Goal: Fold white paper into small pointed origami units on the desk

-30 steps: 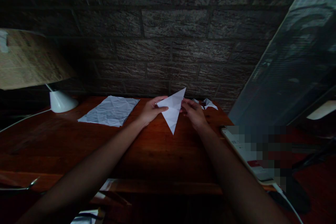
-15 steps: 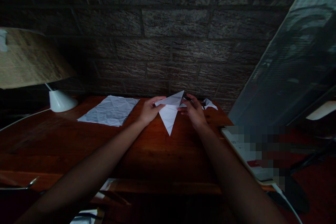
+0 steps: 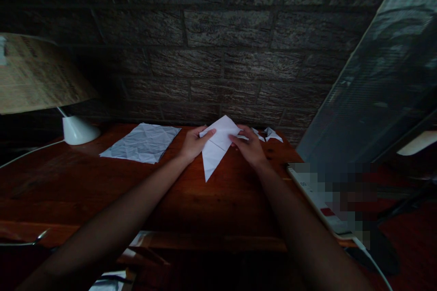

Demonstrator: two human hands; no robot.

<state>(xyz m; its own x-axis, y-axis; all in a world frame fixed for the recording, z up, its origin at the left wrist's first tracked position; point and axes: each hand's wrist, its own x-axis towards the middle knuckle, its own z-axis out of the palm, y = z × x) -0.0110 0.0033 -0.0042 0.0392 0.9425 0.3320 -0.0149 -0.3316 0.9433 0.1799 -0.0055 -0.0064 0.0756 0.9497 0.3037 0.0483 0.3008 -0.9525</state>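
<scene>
Between my hands is a folded sheet of white paper, kite-shaped, with a long point toward me and a crease line across its middle. My left hand pinches its left edge, thumb on top and fingers behind. On the right corner my right hand has its thumb on the paper; its other fingers are partly hidden. Just beyond my right hand lie folded white paper pieces. A creased, unfolded sheet of paper lies flat to the left of my left hand.
A lamp with a white base and a paper-covered shade stands at the left of the wooden table. A dark brick wall rises behind. At the right edge lies a tablet-like device, partly blurred, with a white cable.
The folded paper has turned: its raised flap now lies flat, its top point has shifted left, and its lower point has swung left. My right thumb has come onto the paper's face.
</scene>
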